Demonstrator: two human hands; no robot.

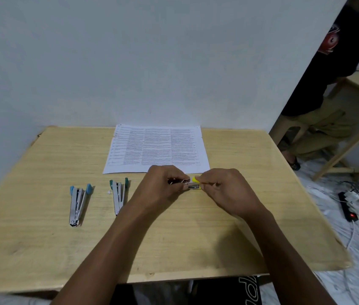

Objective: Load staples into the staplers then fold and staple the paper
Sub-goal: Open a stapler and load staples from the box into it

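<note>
Two bare hands meet over a pale wooden table point(42, 249), working a yellow-tipped stapler point(194, 184) held just above the tabletop, near the front edge of a printed sheet of paper point(156, 148). The left hand point(163, 190) pinches the stapler's metal body between curled fingers, while the right hand point(229, 192) grips its yellow end — both closed on the same tool. Whether staples are already inside cannot be told. To the left, well apart from the hands, two more staplers lie opened on the wood: a blue-tipped stapler point(78, 203) farthest left and a green-tipped stapler point(118, 195) beside it. The paper lies flat and unfolded against the wall at the table's far edge.
</note>
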